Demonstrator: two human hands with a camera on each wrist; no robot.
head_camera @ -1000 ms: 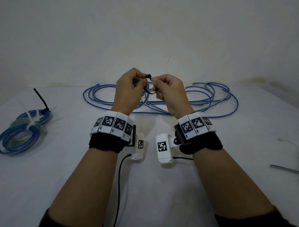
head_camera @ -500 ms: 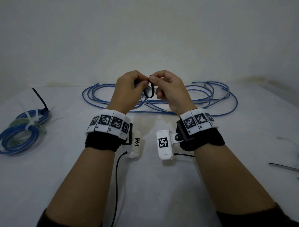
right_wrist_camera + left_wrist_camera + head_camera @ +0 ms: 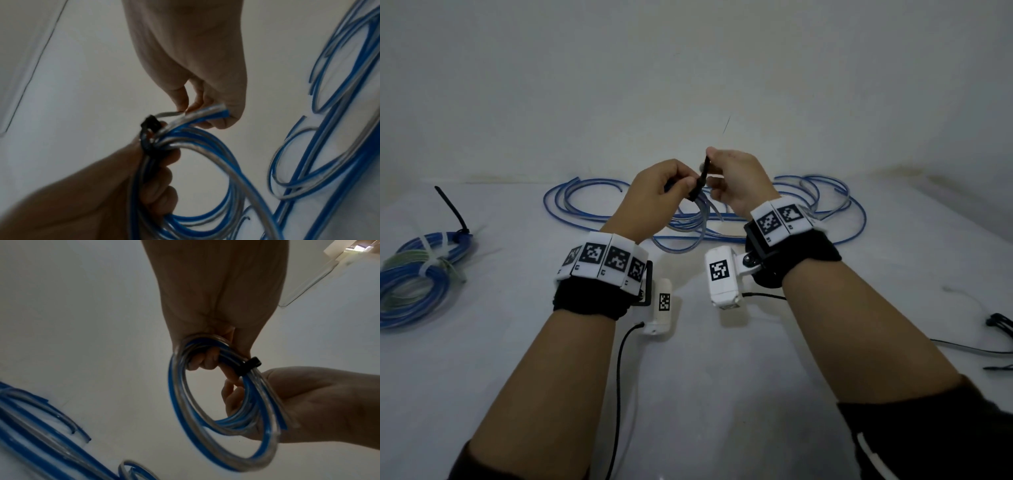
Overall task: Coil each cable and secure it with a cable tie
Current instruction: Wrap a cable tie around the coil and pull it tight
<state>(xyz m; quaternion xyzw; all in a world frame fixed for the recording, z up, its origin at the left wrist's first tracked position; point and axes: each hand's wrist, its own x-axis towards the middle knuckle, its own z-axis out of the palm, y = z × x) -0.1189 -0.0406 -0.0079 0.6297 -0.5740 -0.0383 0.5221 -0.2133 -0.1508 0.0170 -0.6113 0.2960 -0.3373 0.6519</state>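
Note:
A small coil of blue and clear cable (image 3: 224, 417) hangs between both hands above the table. My left hand (image 3: 681, 186) grips the coil's top, fingers curled through the loop (image 3: 203, 361). A black cable tie (image 3: 701, 178) is wrapped round the bundle; its head (image 3: 251, 365) sits just beside the left fingers. My right hand (image 3: 714, 171) pinches the tie's tail (image 3: 168, 114) between thumb and finger, held a little higher than the left hand. In the right wrist view the tie band (image 3: 149, 134) circles the coil (image 3: 207, 178) against the left hand (image 3: 156, 178).
Loose blue cables (image 3: 585, 209) sprawl along the back of the white table (image 3: 722, 394), also behind the right wrist (image 3: 852, 219). Tied coils (image 3: 417, 284) lie at the far left with a black tie tail (image 3: 452, 209) sticking up. Spare ties (image 3: 996, 323) lie at the right edge.
The right hand has risen and drawn the tie's tail upward. The tie's open loop has closed down round the coil. The left hand stays on the coil.

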